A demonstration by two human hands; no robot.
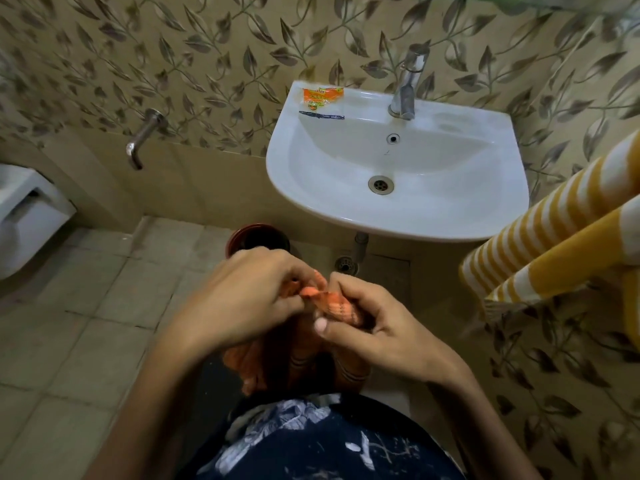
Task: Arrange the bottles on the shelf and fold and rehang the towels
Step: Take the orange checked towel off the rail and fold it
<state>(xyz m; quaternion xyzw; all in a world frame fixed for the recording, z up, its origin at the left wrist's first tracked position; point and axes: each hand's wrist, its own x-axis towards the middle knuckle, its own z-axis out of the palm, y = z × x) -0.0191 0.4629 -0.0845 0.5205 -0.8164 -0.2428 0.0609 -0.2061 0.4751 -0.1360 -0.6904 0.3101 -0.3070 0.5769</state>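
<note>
An orange towel [332,306] is bunched between both my hands, just in front of my body and below the sink. My left hand [242,299] pinches its top edge from the left. My right hand [367,320] grips the same edge from the right, fingers curled around the cloth. The rest of the towel hangs down behind my hands, mostly hidden. A yellow and white striped towel [554,237] hangs folded at the right edge of the view. No bottles or shelf show.
A white wall-mounted sink [512,188] with a chrome tap [407,88] is ahead; an orange sachet [320,98] lies on its back left rim. A dark red bucket [258,237] stands under it. A wall spout [142,136] and a white toilet [24,216] are at left.
</note>
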